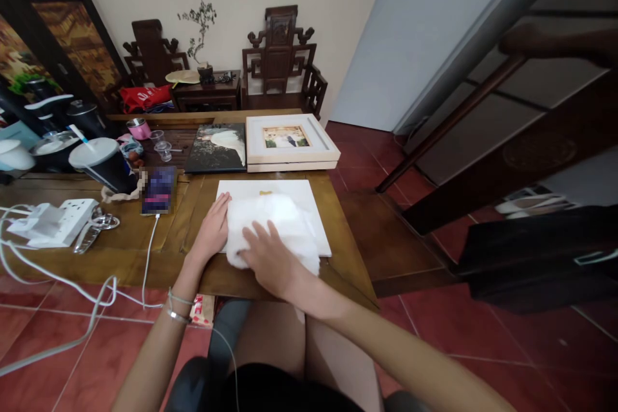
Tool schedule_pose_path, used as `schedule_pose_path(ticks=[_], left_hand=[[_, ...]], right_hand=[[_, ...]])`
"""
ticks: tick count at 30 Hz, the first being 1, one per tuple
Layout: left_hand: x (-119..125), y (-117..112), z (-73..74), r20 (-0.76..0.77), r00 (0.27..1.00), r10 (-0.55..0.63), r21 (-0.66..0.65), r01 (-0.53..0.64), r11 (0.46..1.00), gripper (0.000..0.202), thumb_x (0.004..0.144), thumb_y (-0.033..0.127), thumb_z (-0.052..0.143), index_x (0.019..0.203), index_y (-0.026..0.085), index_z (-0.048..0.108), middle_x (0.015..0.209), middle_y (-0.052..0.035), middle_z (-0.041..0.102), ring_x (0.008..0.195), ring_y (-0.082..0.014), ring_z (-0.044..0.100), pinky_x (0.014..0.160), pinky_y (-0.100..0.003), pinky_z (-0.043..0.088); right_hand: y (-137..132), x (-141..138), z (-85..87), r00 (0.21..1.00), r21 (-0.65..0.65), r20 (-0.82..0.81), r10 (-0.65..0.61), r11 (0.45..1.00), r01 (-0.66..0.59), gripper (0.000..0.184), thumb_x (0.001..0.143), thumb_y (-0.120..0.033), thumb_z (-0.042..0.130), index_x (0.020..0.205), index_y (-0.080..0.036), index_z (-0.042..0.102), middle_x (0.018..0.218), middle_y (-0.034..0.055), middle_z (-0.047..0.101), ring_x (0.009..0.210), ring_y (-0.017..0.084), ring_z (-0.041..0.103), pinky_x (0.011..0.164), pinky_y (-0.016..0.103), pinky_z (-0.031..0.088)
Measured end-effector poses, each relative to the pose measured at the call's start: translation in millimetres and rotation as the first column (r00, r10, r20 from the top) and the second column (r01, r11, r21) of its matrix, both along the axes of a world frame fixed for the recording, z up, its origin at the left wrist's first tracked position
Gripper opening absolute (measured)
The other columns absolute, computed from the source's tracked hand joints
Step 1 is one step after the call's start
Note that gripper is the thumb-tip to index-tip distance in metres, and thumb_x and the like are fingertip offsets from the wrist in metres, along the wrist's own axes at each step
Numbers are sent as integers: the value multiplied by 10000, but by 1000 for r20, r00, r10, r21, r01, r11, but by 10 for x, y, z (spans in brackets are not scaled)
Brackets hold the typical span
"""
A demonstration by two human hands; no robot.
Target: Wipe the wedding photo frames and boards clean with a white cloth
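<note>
A white towel point(270, 232), fluffy and bunched, lies over a flat white rectangular board point(309, 196) near the table's front edge. My right hand point(270, 257) rests on top of the towel with its fingers spread. At the board's left edge lies my left hand point(215, 228), fingers stretched out, beside the towel. A small gold mark point(265, 193) shows on the board just above the towel. The towel hides most of the board's lower part.
Behind the board lie a dark photo panel point(217, 148) and a white framed picture point(292, 141). To the left are a phone point(158, 190) on a cable, a lidded cup point(103, 164), a clear hair claw point(96, 228) and a power strip point(72, 219).
</note>
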State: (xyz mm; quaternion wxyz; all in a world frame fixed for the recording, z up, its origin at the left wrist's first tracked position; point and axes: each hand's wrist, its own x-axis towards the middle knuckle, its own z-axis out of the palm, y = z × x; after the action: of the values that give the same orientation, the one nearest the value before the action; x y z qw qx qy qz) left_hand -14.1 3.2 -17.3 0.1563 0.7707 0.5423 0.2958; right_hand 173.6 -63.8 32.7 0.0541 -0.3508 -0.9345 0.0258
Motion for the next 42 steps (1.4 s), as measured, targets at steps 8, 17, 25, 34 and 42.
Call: schedule_pose_path(ticks=[8, 17, 25, 34, 42], left_hand=[[14, 6, -17, -16, 1000, 13, 4, -13, 1000, 485, 945, 241, 288, 1376, 83, 445, 1485, -142, 394, 1406, -219, 311, 1179, -422, 230], [42, -58, 129, 370, 923, 107, -2, -114, 993, 505, 958, 414, 318, 1336, 135, 505, 1415, -109, 500, 1330, -218, 440, 1151, -386, 281], [51, -79, 115, 355, 923, 150, -85, -128, 988, 545, 981, 413, 229, 1359, 101, 466, 1428, -125, 481, 1345, -206, 419, 1151, -376, 273], [79, -31, 13, 60, 997, 47, 60, -50, 997, 436, 911, 276, 415, 1258, 64, 570, 1397, -165, 503, 1354, -240, 406, 1150, -424, 297], [94, -58, 85, 64, 997, 49, 71, -53, 996, 398, 909, 286, 446, 1223, 95, 600, 1343, -151, 562, 1309, -254, 467, 1123, -426, 346]], right_hand=[[114, 182, 181, 997, -98, -44, -64, 993, 60, 389, 745, 19, 450, 1013, -162, 667, 1188, 144, 590, 1157, 279, 486, 1029, 467, 332], [579, -308, 184, 965, 22, -18, -261, 965, 261, 373, 890, -80, 370, 1143, -144, 636, 1363, 198, 487, 1299, 390, 363, 1034, 612, 249], [18, 16, 123, 990, -96, -64, 127, 986, -133, 319, 780, -44, 473, 1004, -179, 655, 1183, 129, 595, 1144, 283, 486, 1004, 486, 334], [758, 16, 591, 966, -147, 50, -254, 955, 259, 356, 805, -13, 420, 1080, -106, 627, 1035, 190, 662, 991, 290, 599, 791, 341, 427], [1348, -497, 454, 987, -157, -44, -152, 977, 144, 279, 829, -106, 462, 1040, -148, 640, 1087, 138, 673, 1012, 253, 611, 792, 268, 414]])
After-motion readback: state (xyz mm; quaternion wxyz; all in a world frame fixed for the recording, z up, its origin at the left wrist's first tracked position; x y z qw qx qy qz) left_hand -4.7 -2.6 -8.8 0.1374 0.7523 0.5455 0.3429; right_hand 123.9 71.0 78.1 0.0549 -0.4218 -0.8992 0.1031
